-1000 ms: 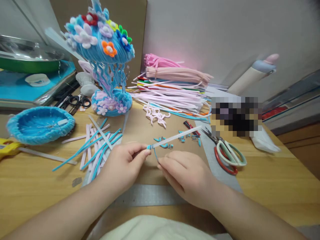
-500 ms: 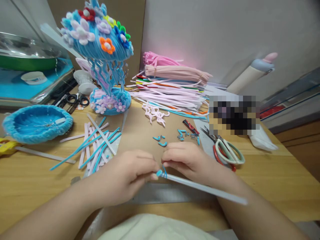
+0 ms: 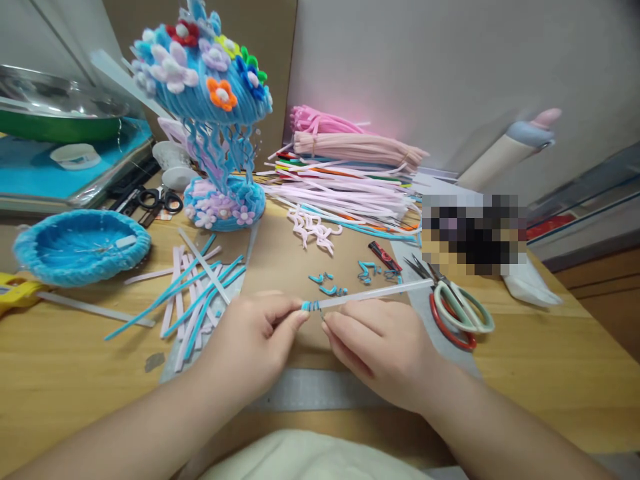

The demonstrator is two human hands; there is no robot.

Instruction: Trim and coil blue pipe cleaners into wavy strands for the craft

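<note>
My left hand (image 3: 263,340) pinches the left end of a whitish glue stick (image 3: 375,292), which points right and slightly up. Around that end winds a short blue pipe cleaner (image 3: 312,306), partly bare wire, in a few turns. Just right of the coil, my right hand (image 3: 383,347) is closed, thumb and fingertips on the thin loose tail of the pipe cleaner. Beyond the hands, several small curled blue pieces (image 3: 330,290) lie on the brown board (image 3: 270,260), with more bent blue bits (image 3: 367,270) farther right.
Scissors (image 3: 455,303) lie to the right beside a red-handled tool (image 3: 445,327). Cut pipe cleaner strips (image 3: 175,290) are scattered left, near a blue fuzzy bowl (image 3: 83,250). A flowered blue jellyfish-like ornament (image 3: 200,90) stands behind; pipe cleaner bundles (image 3: 350,147) lie at the back.
The glue stick has swung from pointing down-right to slightly up-right. My right hand has moved down from above the stick to below it, still at the blue pipe cleaner.
</note>
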